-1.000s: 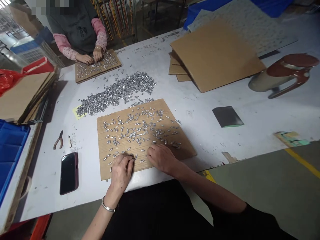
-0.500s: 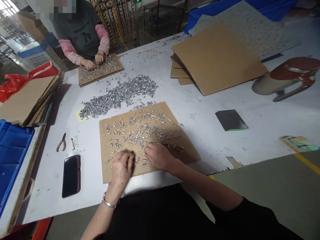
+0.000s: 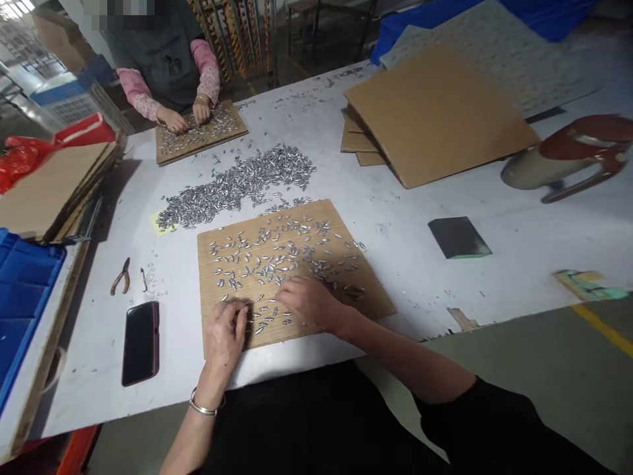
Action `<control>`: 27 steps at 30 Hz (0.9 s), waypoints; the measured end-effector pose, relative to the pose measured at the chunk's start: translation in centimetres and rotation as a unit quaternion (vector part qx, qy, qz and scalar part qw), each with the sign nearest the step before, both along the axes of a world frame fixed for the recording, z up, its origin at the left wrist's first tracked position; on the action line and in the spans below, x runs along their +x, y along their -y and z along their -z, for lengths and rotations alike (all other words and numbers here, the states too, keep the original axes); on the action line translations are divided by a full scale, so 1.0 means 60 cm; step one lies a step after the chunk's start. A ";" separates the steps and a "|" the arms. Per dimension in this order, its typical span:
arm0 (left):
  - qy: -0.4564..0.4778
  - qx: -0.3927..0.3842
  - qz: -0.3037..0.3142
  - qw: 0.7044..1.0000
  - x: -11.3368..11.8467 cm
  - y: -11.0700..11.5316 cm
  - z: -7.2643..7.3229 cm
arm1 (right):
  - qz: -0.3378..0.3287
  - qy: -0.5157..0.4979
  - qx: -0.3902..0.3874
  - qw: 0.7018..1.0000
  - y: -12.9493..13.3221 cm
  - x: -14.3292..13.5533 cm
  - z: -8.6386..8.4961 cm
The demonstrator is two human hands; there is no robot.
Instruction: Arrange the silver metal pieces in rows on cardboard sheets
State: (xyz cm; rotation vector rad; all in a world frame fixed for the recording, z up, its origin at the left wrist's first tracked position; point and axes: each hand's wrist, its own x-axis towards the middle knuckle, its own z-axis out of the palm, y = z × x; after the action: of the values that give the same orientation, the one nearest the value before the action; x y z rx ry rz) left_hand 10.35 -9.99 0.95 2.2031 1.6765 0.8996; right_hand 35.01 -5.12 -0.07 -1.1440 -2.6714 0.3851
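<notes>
A sheet of cardboard (image 3: 277, 336) lies in front of me, with many small silver spindle-shaped metal pieces (image 3: 287, 267) scattered over it. My left hand (image 3: 226, 333), with a silver bangle at the wrist, rests at the cardboard's near left part. Its thumb and index finger are pinched together; whatever is between them is too small to make out. Over the middle of the sheet my right hand (image 3: 310, 305) is bent down, fingertips drawn together among the pieces. What those fingers hold, if anything, is hidden. Beyond the sheet lies a long heap of the same silver pieces (image 3: 237, 185).
Pliers (image 3: 120, 277) and a phone (image 3: 141, 343) lie to the left, near a blue bin (image 3: 30, 303). On the right are a dark block (image 3: 459, 237), a jug (image 3: 568, 155) and stacked cardboard (image 3: 440, 119). Across the table, a co-worker's hands (image 3: 188, 119) work over another board.
My left hand has shifted left, towards the cardboard's left edge. My right hand has moved slightly left. More silver pieces now show between my hands.
</notes>
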 end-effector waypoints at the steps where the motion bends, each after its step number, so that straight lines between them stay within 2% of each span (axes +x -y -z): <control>1: -0.001 0.002 0.005 1.000 0.000 -0.002 0.000 | 0.037 -0.005 -0.007 0.999 0.003 0.015 -0.005; 4: 0.001 0.007 0.032 0.999 0.010 -0.009 0.003 | 0.125 0.000 -0.032 0.992 0.026 0.057 -0.020; 8: -0.002 0.001 0.094 0.996 0.048 -0.012 0.011 | 0.090 0.022 -0.068 0.993 0.066 0.072 -0.019; 12: -0.050 -0.033 0.142 0.988 0.085 -0.011 0.022 | 0.087 0.053 -0.051 0.994 0.075 0.057 0.002; 16: -0.073 -0.036 0.133 0.988 0.092 -0.014 0.027 | 0.108 0.047 -0.023 0.993 0.055 0.042 0.015; 20: -0.072 -0.030 0.120 0.990 0.090 -0.013 0.022 | 0.110 0.037 0.036 0.993 0.042 0.036 0.020; 23: -0.070 -0.039 0.137 0.987 0.098 -0.005 0.017 | 0.093 0.026 0.037 0.995 0.051 0.039 0.022; 27: -0.069 -0.054 0.128 0.988 0.106 -0.008 0.019 | 0.119 0.003 0.010 0.993 0.084 0.038 0.023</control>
State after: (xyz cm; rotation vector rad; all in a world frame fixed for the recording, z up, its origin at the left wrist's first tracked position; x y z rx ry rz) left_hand 16.70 -9.49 -0.20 2.3816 1.4145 0.5890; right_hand 37.27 -10.16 -1.47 -1.4380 -2.4973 0.3141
